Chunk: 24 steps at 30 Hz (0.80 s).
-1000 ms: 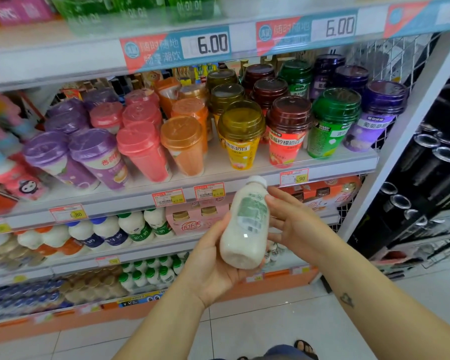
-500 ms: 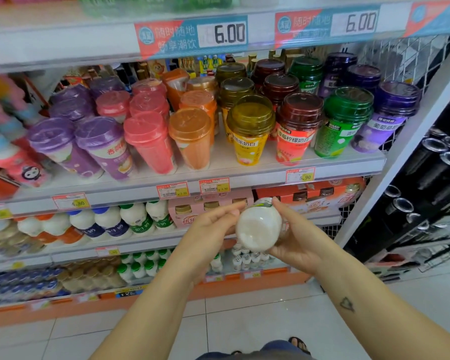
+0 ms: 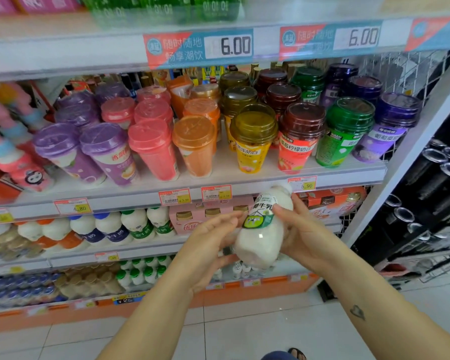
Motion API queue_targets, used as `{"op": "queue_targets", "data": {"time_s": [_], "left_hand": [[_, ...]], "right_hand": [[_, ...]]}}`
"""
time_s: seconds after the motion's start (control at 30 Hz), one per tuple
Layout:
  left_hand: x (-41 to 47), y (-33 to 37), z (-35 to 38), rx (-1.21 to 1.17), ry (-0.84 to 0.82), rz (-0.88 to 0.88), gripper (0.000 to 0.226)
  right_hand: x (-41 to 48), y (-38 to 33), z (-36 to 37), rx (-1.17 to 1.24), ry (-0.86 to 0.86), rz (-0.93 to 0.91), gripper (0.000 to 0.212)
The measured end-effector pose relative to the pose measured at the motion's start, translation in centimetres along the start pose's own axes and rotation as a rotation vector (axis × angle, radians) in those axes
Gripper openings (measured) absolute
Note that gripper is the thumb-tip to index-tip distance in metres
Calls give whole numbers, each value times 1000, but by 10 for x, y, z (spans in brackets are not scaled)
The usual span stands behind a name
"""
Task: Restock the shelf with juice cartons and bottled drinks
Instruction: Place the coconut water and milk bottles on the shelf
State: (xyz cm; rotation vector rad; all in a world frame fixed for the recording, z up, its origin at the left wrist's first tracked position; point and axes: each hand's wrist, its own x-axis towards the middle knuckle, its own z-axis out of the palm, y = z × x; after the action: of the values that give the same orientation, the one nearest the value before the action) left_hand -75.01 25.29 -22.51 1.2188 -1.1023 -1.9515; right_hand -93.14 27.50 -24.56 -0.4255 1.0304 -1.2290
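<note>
A white milk bottle (image 3: 260, 240) with a green and white label and a white cap is tilted, cap up and to the right, in front of the shelf unit. My right hand (image 3: 304, 235) grips it from the right, thumb across the label. My left hand (image 3: 208, 245) lies against its left side with fingers nearly straight, fingertips touching the label. The bottle hangs level with the third shelf (image 3: 140, 252), where similar white bottles (image 3: 138, 227) with green, blue and orange labels stand.
Above it, a shelf (image 3: 348, 178) is packed with lidded drink cups (image 3: 252, 141) in purple, pink, orange, yellow, red and green. Pink multipack boxes (image 3: 211, 216) sit behind my hands. Small bottles (image 3: 140, 274) fill the bottom shelf. A black rack (image 3: 426, 190) stands right.
The bottle has turned from base-towards-me to tilted upright with its label showing. My left hand's fingers have straightened along its side, and my right hand keeps hold of it.
</note>
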Motion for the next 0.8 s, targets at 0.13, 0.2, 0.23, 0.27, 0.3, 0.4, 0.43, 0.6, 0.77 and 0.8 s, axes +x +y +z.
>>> {"op": "queue_targets", "data": {"time_s": [0.13, 0.2, 0.23, 0.27, 0.3, 0.4, 0.43, 0.6, 0.77, 0.8], "left_hand": [[-4, 1, 6, -24, -181, 2, 39], [-5, 4, 10, -32, -290, 9, 41], [-5, 5, 12, -40, -317, 28, 43], [-5, 6, 14, -46, -318, 55, 45], [-4, 8, 16, -42, -310, 90, 46], [-2, 18, 26, 112, -244, 252, 47], [0, 21, 29, 175, -201, 314, 46], [5, 42, 42, 377, -47, 532, 62], [4, 78, 67, 494, 30, 698, 65], [5, 87, 74, 498, 44, 733, 66]], "right_hand": [[-10, -35, 5, -177, -269, -244, 92], [-15, -46, 8, -249, -328, -287, 90], [-16, -50, 8, -290, -339, -300, 88], [-17, -54, 9, -322, -348, -308, 86], [-19, -59, 10, -352, -359, -314, 84], [-25, -79, 15, -485, -308, -376, 72], [-27, -87, 17, -546, -245, -407, 73], [-43, -131, 19, -798, -106, -539, 72], [-57, -179, 27, -1116, -105, -713, 70], [-59, -190, 31, -1140, -110, -752, 76]]}}
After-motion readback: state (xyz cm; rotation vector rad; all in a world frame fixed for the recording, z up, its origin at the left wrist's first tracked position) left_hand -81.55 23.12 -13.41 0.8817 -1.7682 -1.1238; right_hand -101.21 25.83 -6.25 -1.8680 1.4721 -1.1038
